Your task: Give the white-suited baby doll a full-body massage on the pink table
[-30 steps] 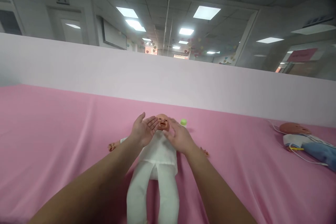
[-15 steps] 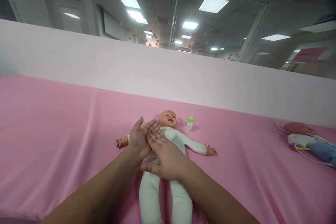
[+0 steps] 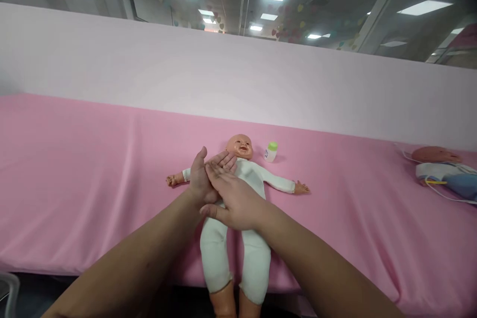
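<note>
A baby doll (image 3: 250, 173) in a white suit lies on its back, arms spread, its head toward the wall. Above its chest my left hand (image 3: 204, 175) is palm up with fingers stretched out. My right hand (image 3: 238, 198) lies flat, palm down, across the left palm and fingers, its thumb apart. Neither hand holds an object. Whether the hands touch the doll's suit I cannot tell. Beside the doll's head stands a small white bottle (image 3: 270, 153) with a green cap.
A pink sheet (image 3: 93, 169) covers the padded surface. Behind it runs a low white wall (image 3: 149, 69) with glass above. At the far right lies another doll (image 3: 439, 164) in white and blue, with thin tubing around it. A grey curved edge (image 3: 11, 283) shows at lower left.
The camera view has tilted down, so the doll, bottle and sheet appear higher and the doll's lower legs show. My right hand has slid slightly over the left palm.
</note>
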The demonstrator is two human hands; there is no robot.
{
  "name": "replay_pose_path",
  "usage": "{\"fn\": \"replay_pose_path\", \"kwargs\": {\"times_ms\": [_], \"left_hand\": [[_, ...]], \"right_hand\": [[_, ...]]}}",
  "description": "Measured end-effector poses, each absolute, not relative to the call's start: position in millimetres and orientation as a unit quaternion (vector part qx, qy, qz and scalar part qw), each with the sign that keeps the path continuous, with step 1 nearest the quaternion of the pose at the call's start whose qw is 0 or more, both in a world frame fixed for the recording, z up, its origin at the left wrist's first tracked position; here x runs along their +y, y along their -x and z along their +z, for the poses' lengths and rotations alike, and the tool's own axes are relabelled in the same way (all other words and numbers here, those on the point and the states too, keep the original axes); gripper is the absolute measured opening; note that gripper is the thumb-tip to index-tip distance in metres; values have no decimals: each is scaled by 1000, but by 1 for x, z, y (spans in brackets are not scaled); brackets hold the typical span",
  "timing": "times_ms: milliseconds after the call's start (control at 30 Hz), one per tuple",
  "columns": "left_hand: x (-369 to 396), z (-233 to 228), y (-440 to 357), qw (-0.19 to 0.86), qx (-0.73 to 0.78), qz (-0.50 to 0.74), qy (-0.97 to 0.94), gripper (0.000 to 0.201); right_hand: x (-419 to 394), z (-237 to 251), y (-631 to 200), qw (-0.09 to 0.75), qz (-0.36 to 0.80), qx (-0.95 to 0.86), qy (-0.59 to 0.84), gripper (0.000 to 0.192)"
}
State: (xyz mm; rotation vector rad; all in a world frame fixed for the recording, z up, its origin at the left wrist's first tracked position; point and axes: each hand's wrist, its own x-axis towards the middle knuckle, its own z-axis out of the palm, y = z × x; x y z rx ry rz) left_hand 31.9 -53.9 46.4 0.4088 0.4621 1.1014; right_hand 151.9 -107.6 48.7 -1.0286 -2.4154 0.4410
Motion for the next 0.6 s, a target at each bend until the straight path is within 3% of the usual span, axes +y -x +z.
{"fn": "replay_pose_path", "kwargs": {"times_ms": [300, 600], "left_hand": [[-40, 50, -16, 770, 234, 558, -201, 82], [-39, 48, -17, 778, 224, 552, -202, 84]], "right_hand": [[-103, 47, -164, 185, 127, -882, 414, 98], [-116, 44, -157, 228, 155, -898, 342, 86]]}}
